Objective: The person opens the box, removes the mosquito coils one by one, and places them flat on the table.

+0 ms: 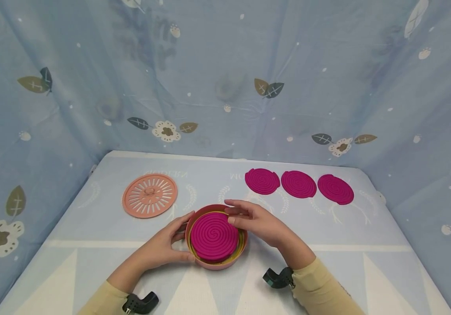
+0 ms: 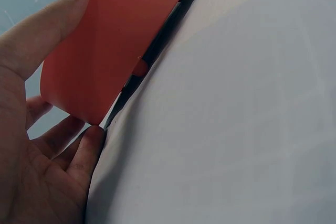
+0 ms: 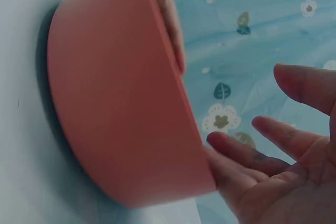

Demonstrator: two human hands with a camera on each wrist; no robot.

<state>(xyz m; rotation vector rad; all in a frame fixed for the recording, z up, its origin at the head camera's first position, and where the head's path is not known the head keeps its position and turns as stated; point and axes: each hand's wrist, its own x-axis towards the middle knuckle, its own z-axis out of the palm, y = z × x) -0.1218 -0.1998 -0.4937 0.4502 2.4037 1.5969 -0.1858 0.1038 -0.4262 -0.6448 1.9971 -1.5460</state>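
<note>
A round salmon-pink tin (image 1: 217,266) with a yellow inside stands on the table in front of me. In it lies a magenta mosquito coil (image 1: 214,236), its spiral facing up. My left hand (image 1: 164,247) grips the tin's left side, thumb at the front and fingers behind; in the left wrist view the thumb lies on the tin's wall (image 2: 115,40). Over the right rim is my right hand (image 1: 258,223), its fingers loosely extended beside the coil. In the right wrist view those fingers are spread, one touching the tin's rim, with nothing held between them.
A slotted salmon-pink lid (image 1: 149,205) lies flat at the back left. Three magenta coils, a left one (image 1: 262,181), a middle one (image 1: 298,184) and a right one (image 1: 335,189), lie in a row at the back right. A patterned blue curtain (image 1: 225,87) surrounds the table.
</note>
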